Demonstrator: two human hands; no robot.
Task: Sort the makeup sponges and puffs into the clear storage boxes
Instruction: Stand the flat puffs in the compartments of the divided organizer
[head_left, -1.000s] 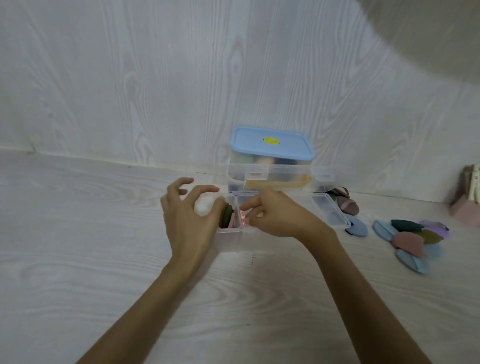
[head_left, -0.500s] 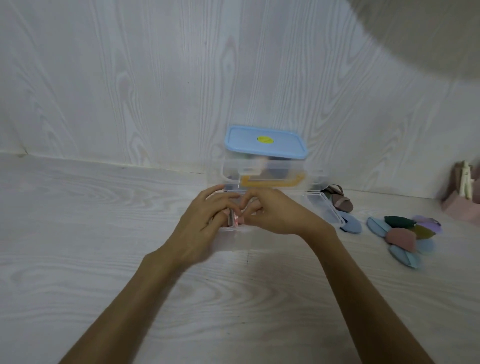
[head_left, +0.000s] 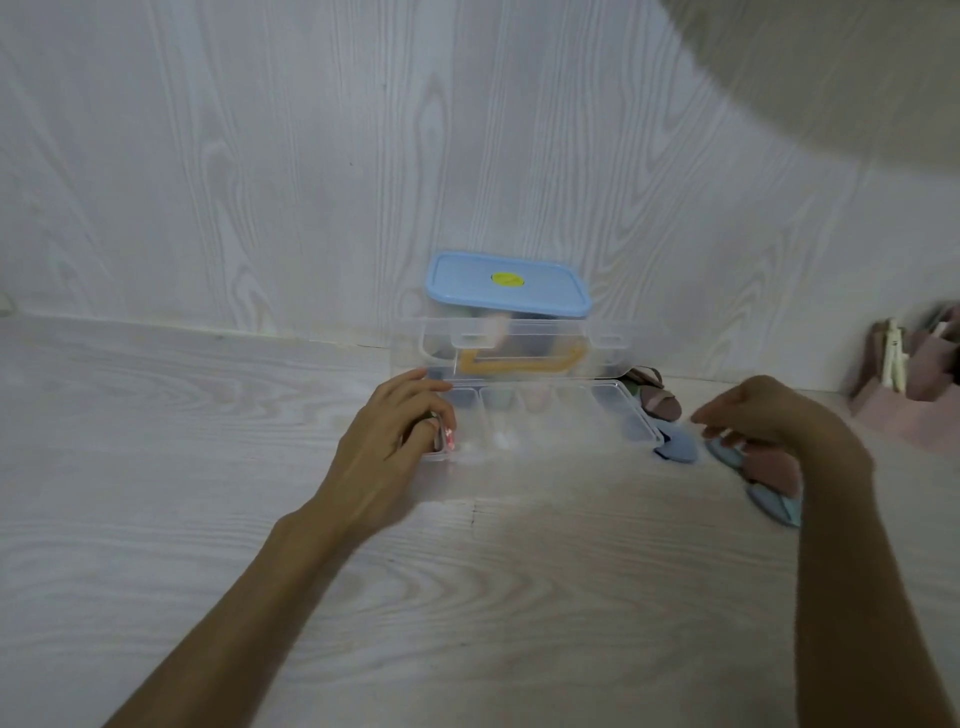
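Now left hand (head_left: 395, 441) curled over tray's (head_left: 545, 415) left end, grip on it unclear; right hand (head_left: 769, 421) hovering, loosely curled, above puffs (head_left: 769, 467).

no readable text, yellow sticker (head_left: 507, 279) (blank)

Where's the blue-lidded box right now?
Head view, centre: the blue-lidded box sits at the wall, directly behind the clear divided tray.
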